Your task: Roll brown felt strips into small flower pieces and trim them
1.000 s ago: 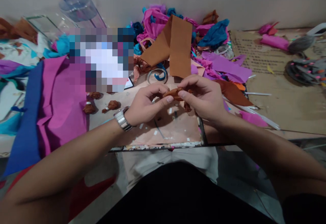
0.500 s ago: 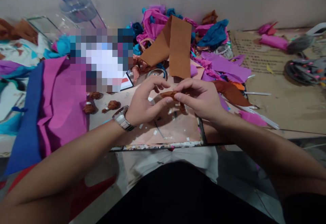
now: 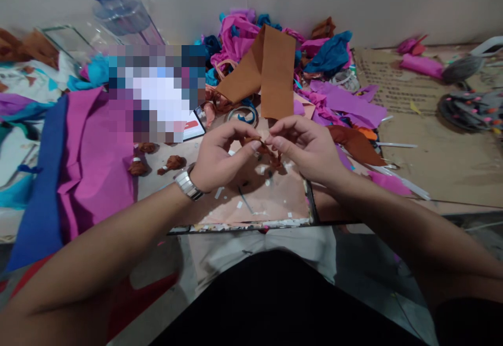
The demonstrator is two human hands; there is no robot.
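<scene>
Between my hands, over the board, is a small twisted piece of brown crepe paper [image 3: 266, 148], with a crumpled end hanging below. My left hand [image 3: 223, 152], with a metal watch [image 3: 188, 182] at its wrist, pinches it between thumb and fingers. My right hand [image 3: 308, 147] has thumb and forefinger closed at the paper's right side; the exact pinch point is small and partly hidden. Several brown paper knots lie left of my left hand, one of them a tied knot [image 3: 174, 162]. Beyond my hands a wide brown paper strip [image 3: 278, 71] lies folded over.
Pink paper [image 3: 96, 147] and blue paper [image 3: 45, 178] hang over the left edge. A plastic bottle [image 3: 123, 18] stands at the back beside a blurred-out screen. Crumpled pink and blue scraps [image 3: 239, 42] heap by the wall. Cardboard [image 3: 401, 168] lies right, with a dark pincushion [image 3: 463, 110].
My left hand has moved its pinch onto the brown paper. My right fingertips have shifted slightly toward the paper's end, and its crumpled part has swung a little left.
</scene>
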